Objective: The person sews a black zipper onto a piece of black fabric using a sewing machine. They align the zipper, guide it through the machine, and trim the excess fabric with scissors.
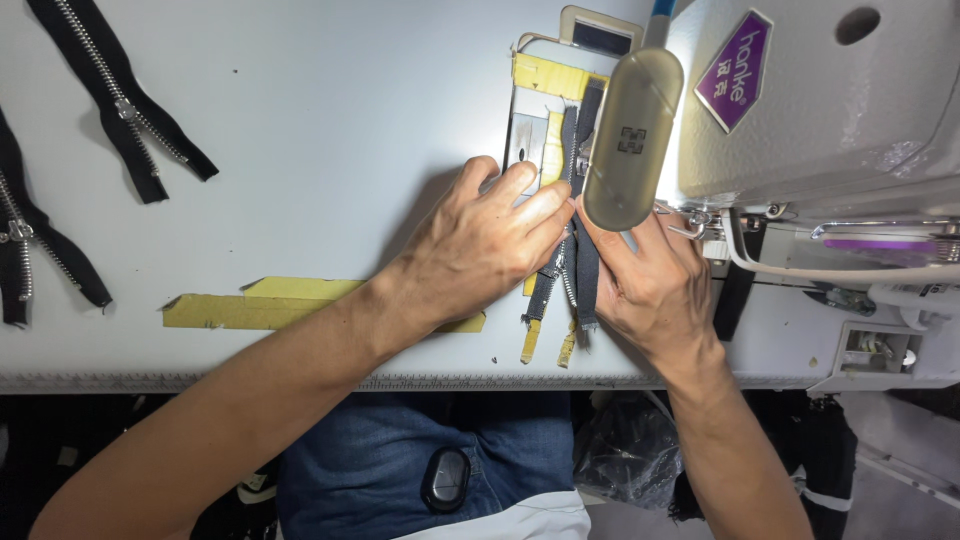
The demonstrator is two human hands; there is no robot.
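Head view: two hands on a dark zipper at a sewing machine.

White table (330,120) widest; sewing machine (820,110) at its right end, its lamp (630,135) hanging over the zipper (583,265). Left of the machine, left hand (480,245) lies with fingers pressed flat, closed on the zipper tape; right hand (650,285), just under the lamp, pinches the tape. Far left of the machine: yellow tape strip (260,305), spare zippers (125,105).

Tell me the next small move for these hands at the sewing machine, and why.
Probably ease the black zipper forward toward the needle area: both the left hand and the right hand pinch it flat on the metal plate, lined up under the machine head.
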